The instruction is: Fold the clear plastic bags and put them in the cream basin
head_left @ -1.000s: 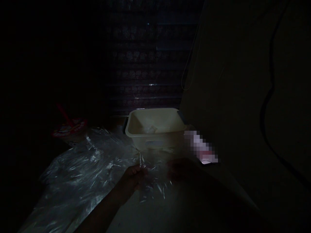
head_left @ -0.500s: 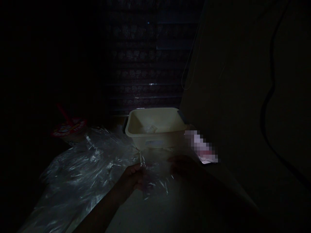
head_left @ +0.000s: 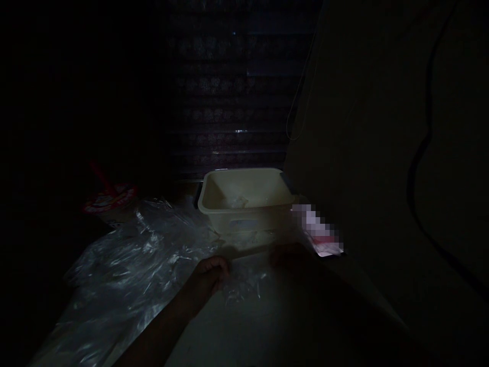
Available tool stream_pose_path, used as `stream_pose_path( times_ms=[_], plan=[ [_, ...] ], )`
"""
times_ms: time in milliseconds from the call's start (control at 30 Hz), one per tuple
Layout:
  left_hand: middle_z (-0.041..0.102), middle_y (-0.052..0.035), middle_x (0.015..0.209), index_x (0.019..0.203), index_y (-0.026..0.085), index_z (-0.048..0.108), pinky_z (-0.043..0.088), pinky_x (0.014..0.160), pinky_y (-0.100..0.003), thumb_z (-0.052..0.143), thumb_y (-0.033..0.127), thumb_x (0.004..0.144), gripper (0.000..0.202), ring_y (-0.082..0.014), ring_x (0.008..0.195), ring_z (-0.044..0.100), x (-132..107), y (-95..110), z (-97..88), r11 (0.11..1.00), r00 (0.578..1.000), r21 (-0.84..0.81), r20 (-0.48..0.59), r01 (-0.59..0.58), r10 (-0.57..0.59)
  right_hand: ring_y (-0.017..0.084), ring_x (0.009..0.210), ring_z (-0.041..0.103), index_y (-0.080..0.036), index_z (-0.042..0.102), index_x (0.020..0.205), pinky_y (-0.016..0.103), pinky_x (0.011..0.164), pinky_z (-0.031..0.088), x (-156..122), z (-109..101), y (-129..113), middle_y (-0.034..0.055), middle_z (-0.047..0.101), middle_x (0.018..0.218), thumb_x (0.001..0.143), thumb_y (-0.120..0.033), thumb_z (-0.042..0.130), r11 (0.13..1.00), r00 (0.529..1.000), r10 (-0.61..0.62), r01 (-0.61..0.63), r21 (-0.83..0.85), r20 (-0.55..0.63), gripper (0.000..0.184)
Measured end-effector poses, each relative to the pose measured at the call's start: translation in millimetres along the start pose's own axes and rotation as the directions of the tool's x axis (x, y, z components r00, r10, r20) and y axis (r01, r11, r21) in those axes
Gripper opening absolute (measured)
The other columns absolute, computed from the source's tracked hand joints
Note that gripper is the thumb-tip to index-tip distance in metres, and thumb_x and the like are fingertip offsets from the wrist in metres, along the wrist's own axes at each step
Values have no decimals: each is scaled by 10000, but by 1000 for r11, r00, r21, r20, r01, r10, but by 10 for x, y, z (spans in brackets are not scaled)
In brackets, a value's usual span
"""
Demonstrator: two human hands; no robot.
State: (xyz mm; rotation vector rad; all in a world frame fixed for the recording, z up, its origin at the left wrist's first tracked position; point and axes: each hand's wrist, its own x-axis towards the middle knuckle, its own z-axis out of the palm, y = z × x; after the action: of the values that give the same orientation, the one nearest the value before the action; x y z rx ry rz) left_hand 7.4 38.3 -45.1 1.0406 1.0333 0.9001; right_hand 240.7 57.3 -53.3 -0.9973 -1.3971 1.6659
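Observation:
My left hand [head_left: 208, 278] is closed on one side of a small clear plastic bag [head_left: 246, 280], fingers pinched at its upper corner. Dim and dark, my right hand [head_left: 288, 260] is at the bag's other side; its fingers are too shadowed to make out well. The bag hangs between the two hands, its upper edge stretched nearly straight. Just beyond is a cream plastic basin [head_left: 244, 216] with some clear, crumpled plastic inside. A large heap of clear plastic [head_left: 130, 270] spreads to the left of my left hand.
A cup with a red patterned lid and red straw [head_left: 109, 196] stands at the back left. Right of the basin lies a lit phone-like object [head_left: 328, 247], its surface blurred out. Dark slatted blinds [head_left: 214, 102] are behind; a pale panel with a black cable [head_left: 412, 178] rises at right.
The bag's upper edge has been drawn straight between my hands, where it was crumpled before. My left hand's fingers have curled further over its corner.

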Motion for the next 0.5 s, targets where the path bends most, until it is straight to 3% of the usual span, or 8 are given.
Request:
stream_pose_path(
  times_ms=[100,167,300,367,500],
  plan=[
    [462,29,478,472,137,529,228,378,-169,484,199,507,84,-53,394,340,15,0,-20,996,997,47,28,-75,73,160,659,540,-154,620,548,317,626,413,53,-70,18,41,594,647,499,-339,667,998,998,63,-63,31,12,197],
    [480,10,498,466,138,543,301,443,-201,474,203,501,102,-88,460,400,19,9,-30,986,989,87,44,-146,142,171,645,551,-152,612,588,337,589,422,89,-101,31,52,595,651,567,-370,605,989,992,122,-123,77,9,219],
    [497,-11,619,471,151,515,357,573,-244,502,200,579,119,-133,612,464,-9,17,-9,938,961,210,31,-275,274,147,590,557,-161,594,701,313,526,433,100,-81,32,40,586,660,611,-383,557,981,989,143,-136,141,-41,242],
    [511,-33,754,497,155,487,375,616,-251,506,183,630,138,-145,702,490,-31,1,8,840,920,396,37,-372,390,120,572,549,-172,581,735,279,518,436,75,-34,17,18,583,685,555,-342,617,983,981,124,-101,153,-152,250],
    [490,-80,968,693,169,495,402,747,-312,454,153,700,44,-182,899,485,-60,-58,7,470,786,720,169,-511,595,100,539,534,-167,574,737,236,482,427,15,59,-19,6,586,697,518,-301,634,997,938,72,-74,7,-340,263]
  ],
)
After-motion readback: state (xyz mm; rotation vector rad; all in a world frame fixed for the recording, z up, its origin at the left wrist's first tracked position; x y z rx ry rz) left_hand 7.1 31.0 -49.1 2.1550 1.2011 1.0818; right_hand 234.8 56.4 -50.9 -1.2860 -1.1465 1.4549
